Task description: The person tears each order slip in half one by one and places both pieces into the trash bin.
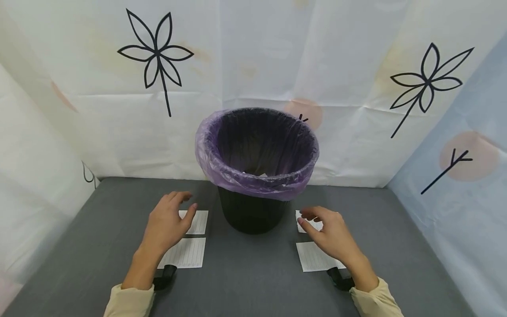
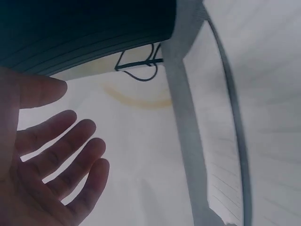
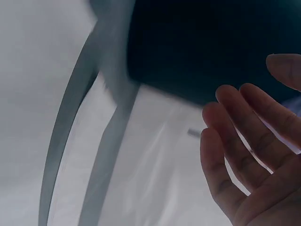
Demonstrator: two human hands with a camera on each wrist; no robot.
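At the far left, a pale cloth wall [image 1: 35,185] is bordering a grey bench [image 1: 253,281]. A person's left hand [image 1: 168,220] is hanging over two white papers, its fingers spread in a loose curve and its palm facing inward; it is holding nothing. The upper left paper [image 1: 199,222] and the lower left paper [image 1: 186,253] are lying one behind the other, both partly hidden by the hand and wrist.

In the middle, toward the back, a black bin [image 1: 253,213] is standing upright on the bench, between the two hands and touching neither. A purple bag [image 1: 257,180] is lining it, its edge folding outward over the rim, probably so that the bag is staying put and the mouth is keeping wide. Small pale bits are showing deep inside, too small to identify.

To the right, the right hand [image 1: 330,231] is mirroring the left: fingers gently bent, thumb apart, nothing in its grasp. Beneath it, the upper right paper [image 1: 302,228] and the lower right paper [image 1: 313,257] are lying in a similar column. The papers seem to be flanking the bin so that each hand is having a pair within reach.
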